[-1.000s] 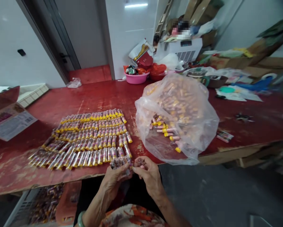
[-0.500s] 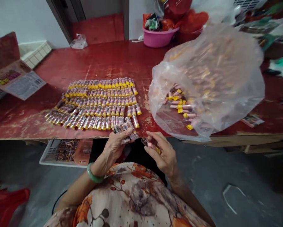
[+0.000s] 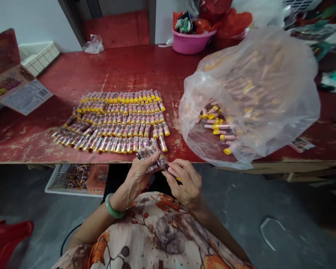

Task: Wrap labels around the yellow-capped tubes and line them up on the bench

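Observation:
My left hand [image 3: 141, 172] is closed on a wad of small printed clear-plastic pieces [image 3: 148, 154], thumb on top. In my right hand [image 3: 187, 183], the fingers pinch a small clear tube with pink contents [image 3: 173, 172] and a yellow end. Its front end meets the edge of the printed plastic; whether it is inside a piece I cannot tell. Just beyond my hands, rows of similar tubes with printed wraps [image 3: 120, 129] lie on the red table [image 3: 123, 73]. To the right, a big translucent plastic bag [image 3: 268, 97] lies with its mouth open, full of yellow-ended pink tubes [image 3: 224, 131].
An open printed carton [image 3: 22, 89] and a white basket [image 3: 40, 59] stand at the left. A pink basin [image 3: 193, 42] sits at the back. Beneath the table edge is a white crate [image 3: 54, 183] of small tubes, beside a red stool [image 3: 11, 239]. A printed card [image 3: 302, 145] lies by the bag.
My right hand has moved left, bringing the tube up against the printed plastic in my left hand. The rows and the bag lie as before; the view has shifted slightly.

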`<control>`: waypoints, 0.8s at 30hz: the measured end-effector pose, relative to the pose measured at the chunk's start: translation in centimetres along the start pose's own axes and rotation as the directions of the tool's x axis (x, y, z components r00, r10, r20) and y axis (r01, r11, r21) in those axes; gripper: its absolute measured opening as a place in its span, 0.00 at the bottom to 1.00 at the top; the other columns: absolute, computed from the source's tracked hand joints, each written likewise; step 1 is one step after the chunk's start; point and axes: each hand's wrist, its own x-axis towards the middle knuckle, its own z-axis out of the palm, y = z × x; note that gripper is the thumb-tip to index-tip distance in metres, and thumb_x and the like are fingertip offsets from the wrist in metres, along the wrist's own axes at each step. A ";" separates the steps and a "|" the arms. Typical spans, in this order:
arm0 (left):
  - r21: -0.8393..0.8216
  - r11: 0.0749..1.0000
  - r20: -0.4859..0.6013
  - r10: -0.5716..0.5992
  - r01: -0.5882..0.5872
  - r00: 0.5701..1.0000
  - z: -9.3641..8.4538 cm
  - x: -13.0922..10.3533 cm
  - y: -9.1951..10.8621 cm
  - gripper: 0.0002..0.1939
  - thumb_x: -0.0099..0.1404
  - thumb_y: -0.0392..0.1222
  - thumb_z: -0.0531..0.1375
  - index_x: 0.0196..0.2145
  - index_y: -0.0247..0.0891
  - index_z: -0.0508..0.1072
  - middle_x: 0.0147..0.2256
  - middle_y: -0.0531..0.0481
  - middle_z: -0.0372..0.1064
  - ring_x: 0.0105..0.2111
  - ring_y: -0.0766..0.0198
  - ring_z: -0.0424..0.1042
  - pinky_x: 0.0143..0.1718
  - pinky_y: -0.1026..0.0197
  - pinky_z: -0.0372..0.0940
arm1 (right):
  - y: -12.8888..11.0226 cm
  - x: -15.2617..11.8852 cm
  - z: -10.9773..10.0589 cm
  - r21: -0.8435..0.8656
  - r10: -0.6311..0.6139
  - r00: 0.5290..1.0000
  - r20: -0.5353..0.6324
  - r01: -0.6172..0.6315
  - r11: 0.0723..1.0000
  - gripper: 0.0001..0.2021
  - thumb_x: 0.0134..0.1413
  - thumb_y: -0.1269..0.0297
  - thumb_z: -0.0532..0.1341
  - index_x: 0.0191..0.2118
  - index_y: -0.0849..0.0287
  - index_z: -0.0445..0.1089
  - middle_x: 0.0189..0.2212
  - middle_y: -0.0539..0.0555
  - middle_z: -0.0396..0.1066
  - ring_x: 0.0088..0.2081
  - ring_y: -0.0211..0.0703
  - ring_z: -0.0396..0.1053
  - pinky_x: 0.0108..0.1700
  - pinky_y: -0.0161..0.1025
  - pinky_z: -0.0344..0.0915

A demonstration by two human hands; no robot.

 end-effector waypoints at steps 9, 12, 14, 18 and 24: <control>0.091 0.988 -0.025 0.127 -0.124 0.992 -1.4 0.6 -1.1 0.15 0.43 0.39 0.73 0.29 0.34 0.76 0.28 0.52 0.73 0.26 0.68 0.68 0.32 0.64 0.65 | -0.2 -0.3 2.1 -0.038 -0.003 1.000 -0.001 0.003 0.999 0.13 0.55 0.74 0.62 0.45 0.56 0.64 0.37 0.58 0.69 0.38 0.47 0.71 0.40 0.44 0.71; 0.093 0.991 -0.004 0.101 -0.100 0.995 -1.6 0.3 -0.8 0.15 0.42 0.39 0.74 0.27 0.33 0.76 0.26 0.53 0.72 0.25 0.69 0.68 0.31 0.65 0.65 | -0.1 0.3 2.3 0.053 0.019 1.000 -0.006 -0.019 0.998 0.14 0.55 0.75 0.62 0.47 0.56 0.64 0.39 0.58 0.67 0.40 0.47 0.69 0.42 0.44 0.71; 0.065 0.996 0.000 0.069 -0.069 0.998 -1.6 0.2 -0.3 0.15 0.42 0.39 0.74 0.28 0.33 0.76 0.26 0.52 0.73 0.25 0.68 0.69 0.31 0.65 0.65 | 0.1 0.9 1.6 0.153 0.025 0.995 0.094 -0.039 0.987 0.16 0.55 0.71 0.63 0.49 0.56 0.64 0.42 0.59 0.66 0.44 0.49 0.68 0.46 0.46 0.70; -0.001 1.000 0.006 0.008 -0.008 1.000 -1.8 0.3 0.6 0.17 0.42 0.40 0.74 0.31 0.34 0.77 0.30 0.51 0.75 0.27 0.67 0.72 0.34 0.63 0.68 | 0.9 1.6 -0.5 0.326 0.034 0.935 0.353 -0.157 0.932 0.19 0.57 0.66 0.63 0.54 0.55 0.63 0.52 0.61 0.62 0.47 0.50 0.68 0.48 0.48 0.69; -0.005 0.999 0.080 -0.042 0.042 0.996 -1.7 0.1 0.5 0.20 0.40 0.40 0.75 0.31 0.33 0.76 0.30 0.50 0.75 0.29 0.64 0.74 0.35 0.61 0.70 | 0.5 0.6 -0.3 0.288 0.162 0.985 0.051 -0.170 0.943 0.15 0.56 0.75 0.59 0.48 0.54 0.69 0.43 0.56 0.69 0.31 0.39 0.68 0.36 0.41 0.71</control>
